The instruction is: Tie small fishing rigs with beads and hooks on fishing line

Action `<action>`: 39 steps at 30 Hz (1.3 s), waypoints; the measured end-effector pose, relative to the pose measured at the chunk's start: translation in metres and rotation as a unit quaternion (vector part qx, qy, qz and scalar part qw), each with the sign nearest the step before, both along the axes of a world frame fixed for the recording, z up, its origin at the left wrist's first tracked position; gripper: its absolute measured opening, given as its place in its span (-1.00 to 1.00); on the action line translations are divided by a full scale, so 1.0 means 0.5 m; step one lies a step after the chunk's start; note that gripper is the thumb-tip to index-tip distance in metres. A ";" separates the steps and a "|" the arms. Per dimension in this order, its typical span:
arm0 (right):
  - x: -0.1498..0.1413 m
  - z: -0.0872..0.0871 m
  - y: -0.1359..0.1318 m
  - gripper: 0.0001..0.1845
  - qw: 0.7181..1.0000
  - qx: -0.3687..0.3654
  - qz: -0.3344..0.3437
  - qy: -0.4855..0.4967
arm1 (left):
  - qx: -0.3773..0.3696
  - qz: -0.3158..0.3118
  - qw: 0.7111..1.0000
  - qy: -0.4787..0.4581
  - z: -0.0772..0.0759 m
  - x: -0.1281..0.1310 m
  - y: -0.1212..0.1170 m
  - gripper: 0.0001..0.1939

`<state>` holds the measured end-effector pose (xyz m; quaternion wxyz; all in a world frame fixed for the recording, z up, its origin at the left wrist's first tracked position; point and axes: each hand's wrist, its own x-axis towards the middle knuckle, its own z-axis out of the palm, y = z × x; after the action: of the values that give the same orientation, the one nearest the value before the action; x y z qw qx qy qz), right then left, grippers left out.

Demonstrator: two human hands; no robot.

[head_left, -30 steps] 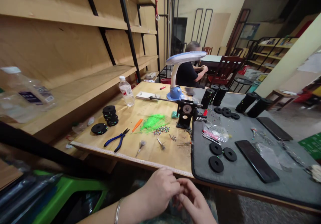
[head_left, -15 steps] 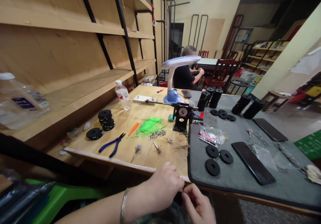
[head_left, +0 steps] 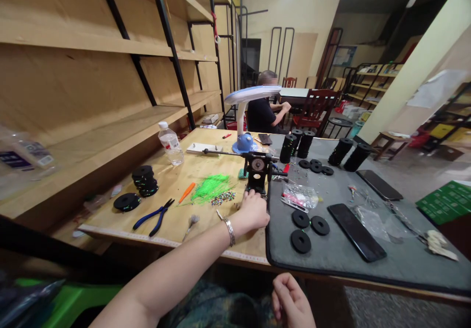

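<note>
My left hand (head_left: 252, 213) reaches over the table, just in front of the black hand-cranked winder (head_left: 257, 168). Its fingers curl downward, and their tips, with whatever lies under them, are hidden. Below the table edge, near my lap, my right hand (head_left: 291, 299) is closed, thumb against bent fingers; anything it may hold is too small to make out. Left of the winder lie a heap of bright green strands (head_left: 210, 188) and a pile of multicoloured beads (head_left: 222, 198). An orange-handled tool (head_left: 187, 192) and blue-handled pliers (head_left: 154, 217) rest farther left.
Black foam discs (head_left: 300, 241) and a phone (head_left: 356, 231) lie on the grey mat (head_left: 338, 264). Stacked black spools (head_left: 146, 180) stand at left. Behind are a water bottle (head_left: 170, 144) and a desk lamp (head_left: 243, 143). Another person (head_left: 262, 113) sits farther back.
My left hand has left my right hand and moved forward over the table to the winder's base. My right hand stays low near my lap. The view has shifted slightly.
</note>
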<state>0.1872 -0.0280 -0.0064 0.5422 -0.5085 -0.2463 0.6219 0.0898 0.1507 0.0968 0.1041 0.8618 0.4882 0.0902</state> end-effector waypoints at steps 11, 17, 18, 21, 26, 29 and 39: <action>0.003 -0.004 0.001 -0.40 1.000 -0.001 -0.008 0.011 | -0.076 -0.023 0.991 -0.109 -0.026 -0.051 -0.043 -0.80; -0.005 0.014 0.002 -0.47 0.999 0.018 -0.043 0.004 | -0.201 -0.036 0.948 -0.243 -0.036 -0.110 -0.113 -0.90; -0.008 0.018 0.004 -0.48 0.998 0.018 -0.052 0.003 | -0.232 -0.033 0.937 -0.261 -0.043 -0.116 -0.130 -0.90; -0.021 0.027 0.006 -0.50 0.998 0.021 -0.061 0.000 | -0.377 0.025 0.852 -0.361 -0.066 -0.130 -0.190 -0.95; -0.043 0.011 -0.003 -0.53 0.999 0.021 -0.040 -0.014 | -0.495 0.113 0.697 -0.506 -0.106 -0.146 -0.275 -0.71; -0.058 0.000 -0.012 -0.54 0.999 0.016 -0.025 -0.022 | -0.510 0.135 0.667 -0.526 -0.127 -0.154 -0.302 -0.65; -0.086 0.003 -0.017 -0.49 0.997 -0.012 0.050 -0.065 | -0.436 0.127 0.743 -0.491 -0.152 -0.166 -0.316 -0.75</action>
<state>0.1443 -0.0366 -0.0050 0.4867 -0.5415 -0.2985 0.6171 0.0070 -0.0074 0.0207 0.6816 0.4887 0.4606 0.2905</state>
